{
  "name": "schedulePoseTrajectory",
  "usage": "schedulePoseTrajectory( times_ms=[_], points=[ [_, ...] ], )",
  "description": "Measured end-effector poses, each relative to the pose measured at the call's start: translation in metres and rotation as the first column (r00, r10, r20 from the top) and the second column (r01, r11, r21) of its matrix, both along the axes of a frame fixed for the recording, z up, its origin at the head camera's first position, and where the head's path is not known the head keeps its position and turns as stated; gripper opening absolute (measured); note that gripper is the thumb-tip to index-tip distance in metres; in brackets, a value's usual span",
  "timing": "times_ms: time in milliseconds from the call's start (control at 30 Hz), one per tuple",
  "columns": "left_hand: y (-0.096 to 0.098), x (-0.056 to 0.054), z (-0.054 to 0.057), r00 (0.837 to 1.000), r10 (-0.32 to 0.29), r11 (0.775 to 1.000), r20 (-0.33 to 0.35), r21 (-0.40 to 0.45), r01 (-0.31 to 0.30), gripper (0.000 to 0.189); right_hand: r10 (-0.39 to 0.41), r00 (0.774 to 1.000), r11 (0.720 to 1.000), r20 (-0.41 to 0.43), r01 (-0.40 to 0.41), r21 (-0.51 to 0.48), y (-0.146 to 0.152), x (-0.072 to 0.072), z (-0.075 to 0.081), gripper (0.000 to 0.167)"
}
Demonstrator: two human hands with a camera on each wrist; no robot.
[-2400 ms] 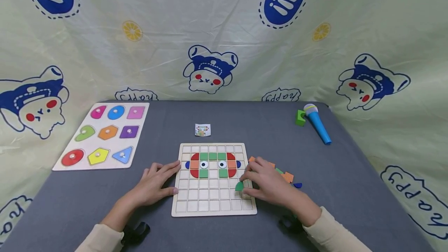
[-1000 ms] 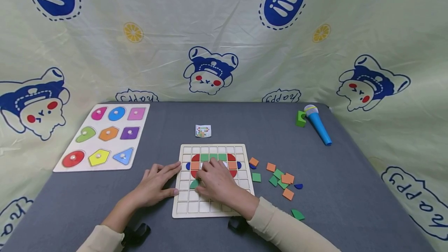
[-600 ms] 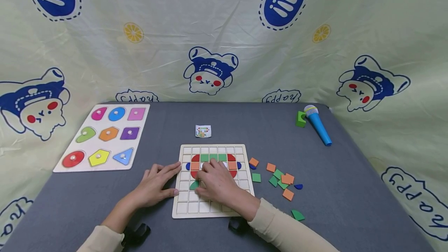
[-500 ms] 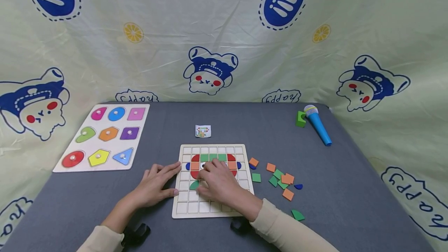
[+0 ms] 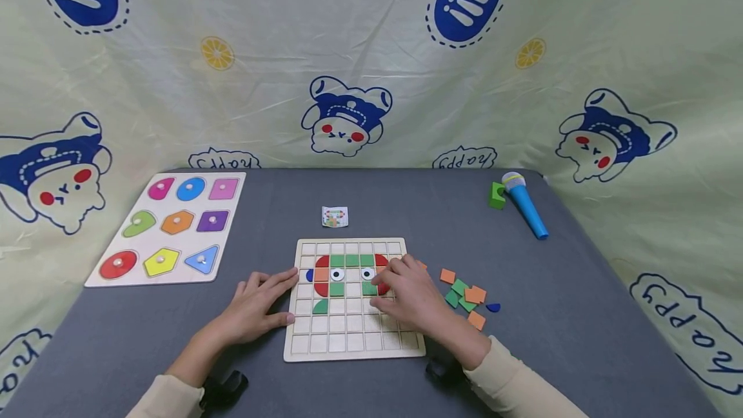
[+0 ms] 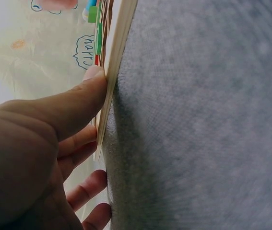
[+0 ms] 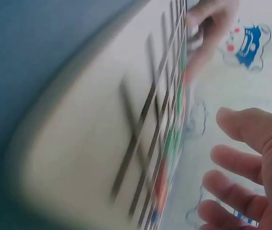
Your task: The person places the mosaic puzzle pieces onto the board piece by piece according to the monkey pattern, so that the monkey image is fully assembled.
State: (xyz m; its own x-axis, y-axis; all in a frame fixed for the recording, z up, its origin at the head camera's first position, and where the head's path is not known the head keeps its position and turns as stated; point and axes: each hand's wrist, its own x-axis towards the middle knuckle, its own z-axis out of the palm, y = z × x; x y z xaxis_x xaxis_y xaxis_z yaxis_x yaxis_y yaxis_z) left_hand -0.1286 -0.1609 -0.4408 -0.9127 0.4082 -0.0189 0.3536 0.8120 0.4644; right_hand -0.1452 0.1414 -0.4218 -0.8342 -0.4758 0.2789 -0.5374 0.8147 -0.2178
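A pale wooden grid board lies in front of me, with red, green, orange and blue pieces forming a face-like pattern with two eye tiles. One green quarter-circle piece sits in a cell below the pattern's left side. My left hand rests against the board's left edge, its thumb and fingers touching the rim in the left wrist view. Over the board's right part hovers my right hand, covering some of the pattern. In the right wrist view its fingers are spread and hold nothing.
Loose orange and green tiles and a blue half-round piece lie right of the board. A small picture card is behind it. A shape puzzle stands far left; a toy microphone and green block far right.
My right hand carried the green quarter-circle leftward across the board and set it in a left-side cell. It has let go and moved back right. My left hand stays in place.
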Motion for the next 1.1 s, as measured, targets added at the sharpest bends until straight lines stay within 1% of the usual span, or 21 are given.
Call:
schedulePoseTrajectory(
  times_ms=[167,233,333,400,500,600,667,867,1100],
  points=[
    [-0.001,0.000,0.000,1.000,-0.002,1.000,-0.008,-0.002,0.002,0.069,-0.069,0.998,0.998,-0.015,0.069,0.006,0.032,-0.011,-0.001,0.025],
    [-0.001,0.000,0.000,1.000,-0.002,1.000,-0.007,-0.002,0.002,0.069,-0.113,0.994,0.993,-0.001,0.113,0.017,0.044,-0.017,-0.001,0.027],
    [-0.001,0.000,0.000,1.000,-0.002,1.000,-0.006,-0.003,0.002,0.069,-0.183,0.982,0.983,0.047,0.181,0.038,0.057,-0.026,-0.001,0.029],
    [-0.001,0.000,0.000,1.000,0.000,1.000,-0.005,-0.003,0.000,0.069,-0.220,0.971,0.975,0.093,0.216,0.047,0.064,-0.032,-0.003,0.031],
    [-0.001,0.000,0.000,1.000,0.001,1.000,-0.004,-0.001,-0.001,0.069,-0.259,0.954,0.966,0.148,0.253,0.058,0.071,-0.038,-0.005,0.032],
    [-0.001,0.000,0.000,1.000,0.001,1.000,0.000,0.000,-0.001,0.069,-0.276,0.944,0.961,0.179,0.267,0.075,0.074,-0.041,-0.008,0.034],
    [-0.001,0.000,0.000,1.000,0.000,1.000,0.003,0.000,0.000,0.070,-0.282,0.941,0.959,0.186,0.270,0.088,0.074,-0.043,-0.009,0.034],
    [0.000,0.000,0.000,1.000,-0.001,1.000,0.006,0.003,0.001,0.070,-0.292,0.939,0.955,0.181,0.275,0.114,0.074,-0.045,-0.012,0.032],
    [0.000,0.000,0.000,1.000,0.005,1.000,0.000,-0.001,-0.005,0.070,-0.290,0.939,0.956,0.184,0.274,0.107,0.074,-0.047,-0.014,0.027]
  ],
)
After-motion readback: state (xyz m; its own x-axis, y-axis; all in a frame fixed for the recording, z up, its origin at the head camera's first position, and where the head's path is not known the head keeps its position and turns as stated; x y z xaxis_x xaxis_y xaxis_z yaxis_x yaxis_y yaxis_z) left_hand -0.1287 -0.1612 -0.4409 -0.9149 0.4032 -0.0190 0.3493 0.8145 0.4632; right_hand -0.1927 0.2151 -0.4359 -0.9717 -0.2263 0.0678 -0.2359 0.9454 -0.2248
